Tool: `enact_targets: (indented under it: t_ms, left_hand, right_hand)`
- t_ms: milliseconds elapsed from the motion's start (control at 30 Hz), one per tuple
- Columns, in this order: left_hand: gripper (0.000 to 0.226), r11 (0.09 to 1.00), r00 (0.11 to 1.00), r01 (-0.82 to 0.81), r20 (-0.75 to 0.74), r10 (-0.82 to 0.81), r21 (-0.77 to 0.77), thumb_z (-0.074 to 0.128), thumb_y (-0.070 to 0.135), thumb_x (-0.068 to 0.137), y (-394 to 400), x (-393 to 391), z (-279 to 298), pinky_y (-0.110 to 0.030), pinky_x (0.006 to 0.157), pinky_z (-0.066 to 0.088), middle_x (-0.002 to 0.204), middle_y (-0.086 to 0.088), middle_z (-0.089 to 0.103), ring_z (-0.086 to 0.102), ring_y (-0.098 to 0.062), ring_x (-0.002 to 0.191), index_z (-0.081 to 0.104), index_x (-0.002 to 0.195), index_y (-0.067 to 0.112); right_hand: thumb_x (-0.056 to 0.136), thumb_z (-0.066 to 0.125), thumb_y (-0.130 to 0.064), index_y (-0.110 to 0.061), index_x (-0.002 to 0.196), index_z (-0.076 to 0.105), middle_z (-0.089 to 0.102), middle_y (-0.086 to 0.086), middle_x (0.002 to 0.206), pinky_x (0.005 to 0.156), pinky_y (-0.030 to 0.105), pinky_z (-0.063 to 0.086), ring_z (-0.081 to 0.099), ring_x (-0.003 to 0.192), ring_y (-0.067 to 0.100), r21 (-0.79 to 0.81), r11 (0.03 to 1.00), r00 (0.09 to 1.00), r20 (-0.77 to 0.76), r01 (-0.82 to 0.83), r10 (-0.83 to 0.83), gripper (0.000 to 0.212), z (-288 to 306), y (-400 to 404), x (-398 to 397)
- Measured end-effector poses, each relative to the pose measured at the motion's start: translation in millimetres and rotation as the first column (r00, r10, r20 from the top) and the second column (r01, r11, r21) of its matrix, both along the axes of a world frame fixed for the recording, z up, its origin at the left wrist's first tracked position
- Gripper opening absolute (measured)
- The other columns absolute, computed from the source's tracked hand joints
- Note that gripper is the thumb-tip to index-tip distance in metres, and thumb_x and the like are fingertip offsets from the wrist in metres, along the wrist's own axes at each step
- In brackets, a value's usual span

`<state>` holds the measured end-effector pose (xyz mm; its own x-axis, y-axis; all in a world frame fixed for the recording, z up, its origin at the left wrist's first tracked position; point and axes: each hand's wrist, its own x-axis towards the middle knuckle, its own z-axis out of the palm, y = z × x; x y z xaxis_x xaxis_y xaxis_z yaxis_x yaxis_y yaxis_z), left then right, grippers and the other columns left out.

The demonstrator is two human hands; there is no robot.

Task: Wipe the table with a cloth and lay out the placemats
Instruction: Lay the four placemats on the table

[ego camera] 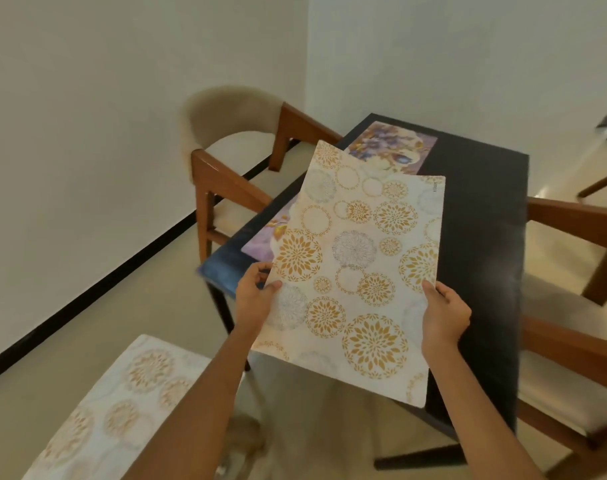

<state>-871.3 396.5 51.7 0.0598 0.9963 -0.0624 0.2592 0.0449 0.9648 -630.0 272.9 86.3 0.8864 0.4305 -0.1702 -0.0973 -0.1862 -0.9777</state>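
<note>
In the head view, at the centre of the frame, the left hand (255,294) pinches the left edge of a gold-patterned placemat (357,271) and the right hand (444,318) grips its right edge, holding it tilted above the dark counter (482,216). A second patterned mat seems to lie behind it, though the overlap is hard to read. Two floral placemats (392,143) already lie along the counter's left side. To do this well, lower the mat flat on the bare right side, edges square with the counter's rim, opposite a floral one.
</note>
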Motion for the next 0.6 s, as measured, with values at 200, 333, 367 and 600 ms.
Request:
enact_targets:
  t_ms: [200,333,367,600]
  left_hand:
    - [0.026,1.000,0.998,-0.006,0.057,0.006,-0.002,0.065,0.004,0.085,30.8,90.7,-1.5,-0.009,0.066,0.041,0.097,0.008,0.060,0.056,-0.009,0.087,0.059,0.107,0.016]
    - [0.025,0.998,0.998,0.041,0.048,-0.039,-0.037,0.064,0.001,0.085,60.7,149.0,-5.1,-0.013,0.066,0.041,0.095,0.002,0.062,0.056,-0.012,0.086,0.059,0.106,0.014]
    - [0.025,0.997,0.997,0.057,0.059,-0.054,-0.051,0.063,0.000,0.085,66.6,160.5,-6.2,-0.009,0.064,0.041,0.092,0.004,0.060,0.055,-0.009,0.083,0.059,0.106,0.014]
    - [0.027,0.985,0.985,0.144,0.106,-0.134,-0.098,0.062,-0.004,0.084,152.9,265.4,-19.2,-0.028,0.077,0.051,0.093,-0.002,0.062,0.060,-0.019,0.088,0.059,0.108,0.008]
  right_hand:
    - [0.095,0.055,-0.004,-0.009,0.107,0.066,0.060,-0.004,0.078,0.064,0.030,0.049,0.056,0.065,0.010,-0.111,0.993,0.999,-0.018,0.029,-0.031,0.018,-1.8,4.2,77.1]
    - [0.093,0.054,-0.003,-0.010,0.116,0.064,0.063,-0.005,0.079,0.059,0.031,0.049,0.061,0.066,0.015,-0.175,0.984,1.000,-0.005,-0.006,0.006,0.026,-18.4,9.8,116.9]
    - [0.093,0.055,-0.004,-0.012,0.121,0.062,0.064,-0.005,0.084,0.058,0.030,0.050,0.062,0.070,0.016,-0.200,0.979,0.999,-0.002,-0.042,0.042,0.030,-22.9,12.2,124.0]
    - [0.088,0.063,0.003,-0.020,0.129,0.056,0.065,0.004,0.113,0.085,0.047,0.055,0.064,0.095,0.025,-0.211,0.975,0.996,-0.077,-0.064,0.049,0.048,-50.8,64.1,205.1]
